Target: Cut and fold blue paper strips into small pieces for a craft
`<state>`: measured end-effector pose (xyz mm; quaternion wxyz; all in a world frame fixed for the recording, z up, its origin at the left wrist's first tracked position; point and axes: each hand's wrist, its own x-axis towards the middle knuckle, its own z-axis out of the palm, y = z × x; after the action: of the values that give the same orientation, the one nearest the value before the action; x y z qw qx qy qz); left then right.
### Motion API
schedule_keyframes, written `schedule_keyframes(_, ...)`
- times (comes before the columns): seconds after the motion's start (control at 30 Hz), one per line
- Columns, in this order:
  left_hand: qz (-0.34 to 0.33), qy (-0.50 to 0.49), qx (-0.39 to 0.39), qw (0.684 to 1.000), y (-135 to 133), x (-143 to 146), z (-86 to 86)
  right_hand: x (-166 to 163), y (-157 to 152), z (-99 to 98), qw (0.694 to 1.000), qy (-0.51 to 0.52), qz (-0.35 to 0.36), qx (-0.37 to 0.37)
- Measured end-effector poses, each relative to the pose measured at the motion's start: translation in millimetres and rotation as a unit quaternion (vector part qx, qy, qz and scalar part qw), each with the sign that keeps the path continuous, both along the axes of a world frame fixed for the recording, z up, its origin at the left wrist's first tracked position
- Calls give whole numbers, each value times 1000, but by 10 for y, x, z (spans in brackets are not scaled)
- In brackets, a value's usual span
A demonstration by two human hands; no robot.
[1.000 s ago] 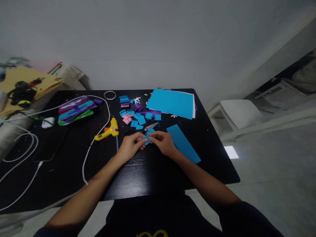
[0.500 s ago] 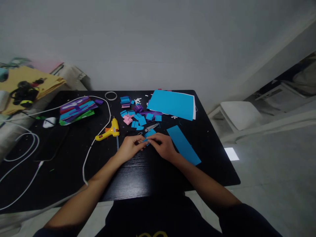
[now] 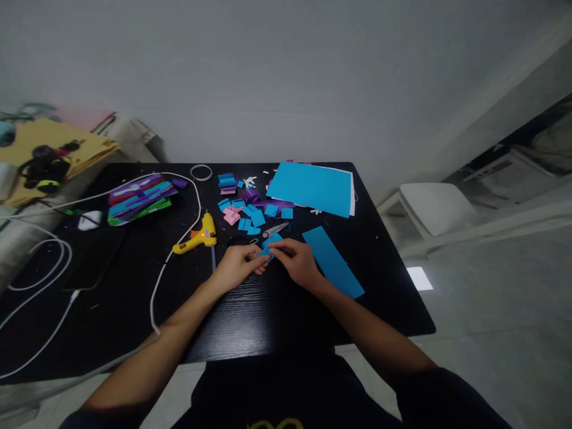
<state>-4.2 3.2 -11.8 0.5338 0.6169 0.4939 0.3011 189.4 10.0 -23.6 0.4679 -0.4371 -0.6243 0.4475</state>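
Observation:
My left hand [image 3: 239,265] and my right hand [image 3: 297,260] meet over the black table [image 3: 268,322], fingertips pinched together on a small blue paper piece [image 3: 267,251]. Just beyond them lie grey scissors [image 3: 273,230] and several cut blue and pink paper squares [image 3: 248,215]. A long blue paper strip [image 3: 332,261] rests beside my right wrist. A yellow hot glue gun [image 3: 196,235] lies to the left of my left hand.
A large blue sheet [image 3: 310,187] sits at the back of the table, with a tape ring [image 3: 201,173] and a stack of coloured paper [image 3: 137,199] at the left. White cables [image 3: 174,250] loop across the left side. A white chair [image 3: 431,208] stands right of the table.
Both hands stay in place, and the fingers work the small blue piece with slight shifts. Nothing else on the table has moved.

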Motion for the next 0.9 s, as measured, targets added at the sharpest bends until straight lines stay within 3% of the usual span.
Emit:
schedule_keyframes(0.23,-18,-14,-22,1000,1,5,22,8,10,8,1000,19,0,-21)
schedule_keyframes(0.43,-37,-45,-74,996,-14,29,-8,19,4,-1,999,2,41,-3)
schedule_keyframes(0.7,-35,-42,-60,997,-23,41,-14,17,-6,25,999,-8,36,4)
schedule_keyframes(0.9,-12,-54,-36,998,-20,41,8,17,42,28,996,50,17,-71)
